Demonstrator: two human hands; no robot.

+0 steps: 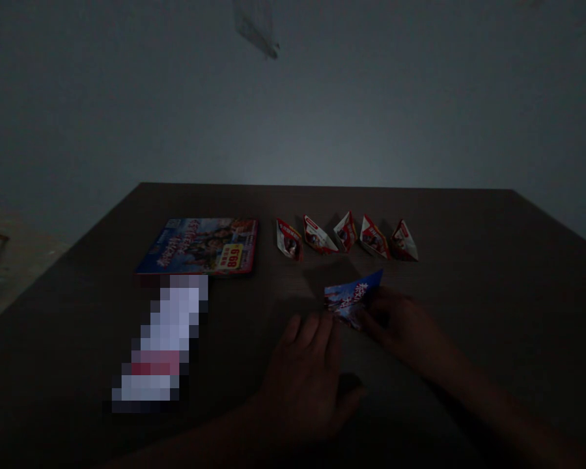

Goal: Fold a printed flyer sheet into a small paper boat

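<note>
My right hand (pixel 398 326) pinches a small piece of blue printed paper (pixel 351 296) by its right side, between thumb and fingers. The paper stands partly raised off the table, with white and red lettering on it. My left hand (pixel 305 371) lies palm down on the table, fingers stretched toward the paper's lower left corner and thumb spread to the right. Its fingertips come close to the paper, though I cannot tell whether they touch it. Beyond both hands stands a row of several small folded paper shapes (pixel 344 233), red and white with print.
A stack of glossy printed flyers (pixel 200 246) with a yellow price box lies at the left. Nearer me is a bright, pixelated long object (pixel 161 342). All rest on a dark wooden table (pixel 459 228) against a pale wall (pixel 371 98). The light is dim.
</note>
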